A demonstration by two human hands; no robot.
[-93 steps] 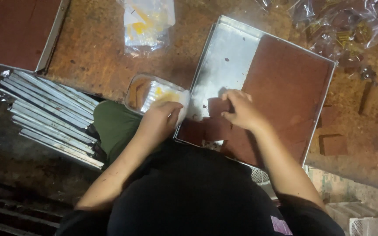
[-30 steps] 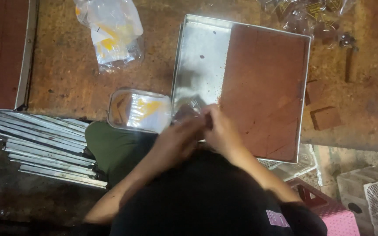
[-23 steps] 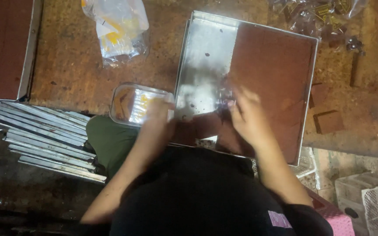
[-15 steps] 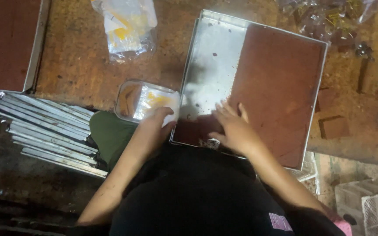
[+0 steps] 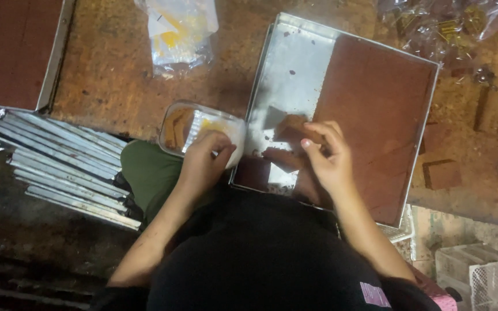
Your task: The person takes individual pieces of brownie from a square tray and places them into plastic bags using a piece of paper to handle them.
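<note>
Reaching with left hand (image 5: 203, 161) into clear plastic tub (image 5: 200, 129), fingers curled inside, grip unclear; right hand (image 5: 327, 158) pinching brown sheet piece (image 5: 289, 126) over metal tray (image 5: 292, 75). Thin piece likely to tear if pinched harder.

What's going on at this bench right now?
A person is working over a metal tray partly covered by a brown slab. The right hand presses on a small brown piece on the bare metal. The left hand reaches into a clear container beside the tray. Stacked trays lie further left.
</note>
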